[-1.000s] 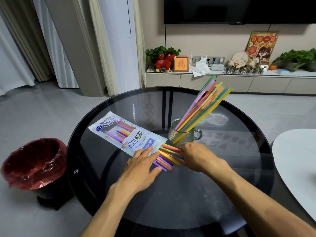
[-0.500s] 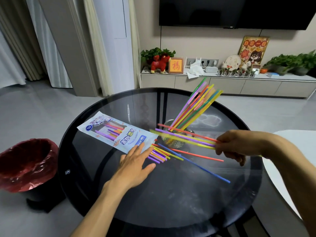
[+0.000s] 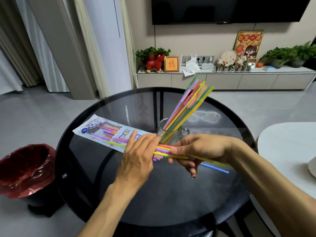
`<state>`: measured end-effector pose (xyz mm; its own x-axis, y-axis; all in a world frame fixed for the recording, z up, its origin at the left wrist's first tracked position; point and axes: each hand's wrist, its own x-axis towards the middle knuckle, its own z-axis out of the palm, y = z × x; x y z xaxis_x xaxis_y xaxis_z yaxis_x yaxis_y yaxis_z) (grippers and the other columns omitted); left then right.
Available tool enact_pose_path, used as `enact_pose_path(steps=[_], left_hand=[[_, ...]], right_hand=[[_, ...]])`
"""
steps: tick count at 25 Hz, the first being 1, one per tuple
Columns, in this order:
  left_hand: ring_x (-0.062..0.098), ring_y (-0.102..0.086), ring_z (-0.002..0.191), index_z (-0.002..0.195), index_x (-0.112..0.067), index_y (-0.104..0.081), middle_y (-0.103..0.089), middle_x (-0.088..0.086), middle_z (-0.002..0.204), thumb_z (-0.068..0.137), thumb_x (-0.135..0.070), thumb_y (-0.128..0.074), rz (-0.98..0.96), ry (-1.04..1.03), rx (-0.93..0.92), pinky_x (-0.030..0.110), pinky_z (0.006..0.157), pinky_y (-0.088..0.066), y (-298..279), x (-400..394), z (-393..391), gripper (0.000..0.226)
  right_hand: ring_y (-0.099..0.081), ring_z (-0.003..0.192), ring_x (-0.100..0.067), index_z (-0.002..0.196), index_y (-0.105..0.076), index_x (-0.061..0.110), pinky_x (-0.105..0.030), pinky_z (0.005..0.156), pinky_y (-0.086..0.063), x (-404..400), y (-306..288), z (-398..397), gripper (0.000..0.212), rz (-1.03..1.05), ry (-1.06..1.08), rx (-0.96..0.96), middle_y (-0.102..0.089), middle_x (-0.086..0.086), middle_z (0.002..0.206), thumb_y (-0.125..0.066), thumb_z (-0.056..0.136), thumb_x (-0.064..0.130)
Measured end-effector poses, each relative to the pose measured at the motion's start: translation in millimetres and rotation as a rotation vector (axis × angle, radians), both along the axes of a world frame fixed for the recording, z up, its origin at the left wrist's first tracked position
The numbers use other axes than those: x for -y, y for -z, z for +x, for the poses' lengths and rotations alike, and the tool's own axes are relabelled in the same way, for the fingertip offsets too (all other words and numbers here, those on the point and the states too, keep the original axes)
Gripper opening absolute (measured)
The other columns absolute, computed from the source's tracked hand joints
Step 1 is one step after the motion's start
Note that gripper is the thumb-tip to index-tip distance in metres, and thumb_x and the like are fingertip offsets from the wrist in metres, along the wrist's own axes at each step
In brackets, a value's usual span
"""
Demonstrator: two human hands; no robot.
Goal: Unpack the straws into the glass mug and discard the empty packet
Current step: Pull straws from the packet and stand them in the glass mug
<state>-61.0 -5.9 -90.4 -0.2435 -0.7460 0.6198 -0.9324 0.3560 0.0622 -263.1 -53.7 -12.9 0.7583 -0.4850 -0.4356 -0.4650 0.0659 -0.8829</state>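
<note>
Fingers (image 3: 181, 149) of the right hand (image 3: 201, 151) pinch a straw bundle (image 3: 164, 151) lying sideways; left hand (image 3: 138, 156) fingers straight.

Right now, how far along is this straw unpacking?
Partly done. A bunch of straws already stands in the glass mug. The right hand grips a fresh bundle of straws beside the left hand, whose fingers lie on the packet. Left to do: several straws show inside the packet, and it is not yet in the red-lined bin.
</note>
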Motion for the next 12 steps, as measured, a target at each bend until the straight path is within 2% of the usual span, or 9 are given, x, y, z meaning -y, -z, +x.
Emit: enact_pose_path(steps=[1, 2, 3, 5, 7, 8, 9, 12], left_hand=[[0.031, -0.066, 0.094, 0.111, -0.013, -0.062, -0.07, 0.007, 0.098, 0.082, -0.013, -0.031, 0.047, -0.002, -0.057, 0.046, 0.093, -0.049, 0.1, -0.2, 2.8, 0.042], [0.033, -0.064, 0.083, 0.104, -0.016, -0.06, -0.068, 0.006, 0.087, 0.085, -0.011, -0.032, 0.101, -0.032, -0.137, 0.042, 0.077, -0.053, -2.6, -1.0, 6.4, 0.034], [0.033, -0.063, 0.079, 0.101, -0.019, -0.057, -0.066, 0.004, 0.082, 0.089, -0.009, -0.035, 0.154, -0.066, -0.245, 0.04, 0.067, -0.051, -6.3, -0.6, 11.2, 0.026], [0.023, -0.067, 0.081, 0.096, -0.022, -0.058, -0.069, -0.001, 0.082, 0.098, -0.013, -0.041, 0.243, -0.02, -0.572, 0.037, 0.069, -0.052, -20.0, 0.5, 15.9, 0.019], [0.016, -0.07, 0.085, 0.094, -0.018, -0.062, -0.071, 0.0, 0.086, 0.1, -0.013, -0.043, 0.359, 0.21, -0.952, 0.029, 0.079, -0.056, -31.6, -0.3, 14.2, 0.02], [0.017, -0.071, 0.088, 0.095, -0.013, -0.063, -0.072, 0.003, 0.088, 0.1, -0.009, -0.044, 0.452, 0.31, -1.058, 0.028, 0.082, -0.056, -31.8, -0.9, 11.9, 0.02], [0.017, -0.071, 0.089, 0.096, -0.009, -0.063, -0.072, 0.004, 0.09, 0.099, -0.006, -0.045, 0.548, 0.352, -1.069, 0.028, 0.083, -0.056, -24.9, 0.4, 9.8, 0.019], [0.005, -0.069, 0.085, 0.095, -0.005, -0.064, -0.074, 0.002, 0.093, 0.097, 0.0, -0.046, 0.788, 0.301, -0.917, 0.024, 0.075, -0.051, 4.0, -1.7, 8.7, 0.018]], right_hand=[[-0.057, 0.056, -0.025, 0.105, -0.066, 0.006, -0.037, 0.064, -0.053, 1.7, -3.8, -1.0, 0.05, 0.059, 0.031, 0.056, -0.054, -0.013, 0.064, -0.035, 0.1, 0.045], [-0.059, 0.06, -0.028, 0.108, -0.067, 0.006, -0.037, 0.065, -0.054, 4.8, -7.1, -3.8, 0.062, 0.136, 0.096, 0.139, -0.06, -0.016, 0.071, -0.029, 0.097, 0.054], [-0.061, 0.063, -0.03, 0.108, -0.068, 0.005, -0.038, 0.065, -0.053, 8.1, -10.9, -7.5, 0.069, 0.206, 0.188, 0.245, -0.063, -0.018, 0.077, -0.027, 0.095, 0.059], [-0.064, 0.066, -0.029, 0.108, -0.068, 0.003, -0.039, 0.067, -0.052, 11.6, -15.2, -13.5, 0.06, 0.189, 0.376, 0.428, -0.067, -0.019, 0.083, -0.035, 0.095, 0.051], [-0.066, 0.074, -0.028, 0.11, -0.067, 0.003, -0.041, 0.072, -0.054, 10.4, -12.3, -7.8, 0.033, -0.019, 0.495, 0.491, -0.071, -0.017, 0.094, -0.05, 0.093, 0.027], [-0.068, 0.08, -0.028, 0.113, -0.066, 0.004, -0.041, 0.075, -0.056, 7.6, -9.6, 0.2, 0.027, -0.111, 0.517, 0.505, -0.073, -0.015, 0.1, -0.055, 0.091, 0.016], [-0.07, 0.087, -0.027, 0.116, -0.065, 0.004, -0.039, 0.079, -0.057, 4.6, -5.4, 8.4, 0.028, -0.172, 0.508, 0.512, -0.074, -0.014, 0.106, -0.059, 0.089, 0.009], [-0.07, 0.1, -0.021, 0.121, -0.062, 0.002, -0.033, 0.087, -0.058, -7.1, 8.1, 32.5, 0.033, -0.227, 0.382, 0.529, -0.073, -0.011, 0.114, -0.061, 0.088, -0.001]])
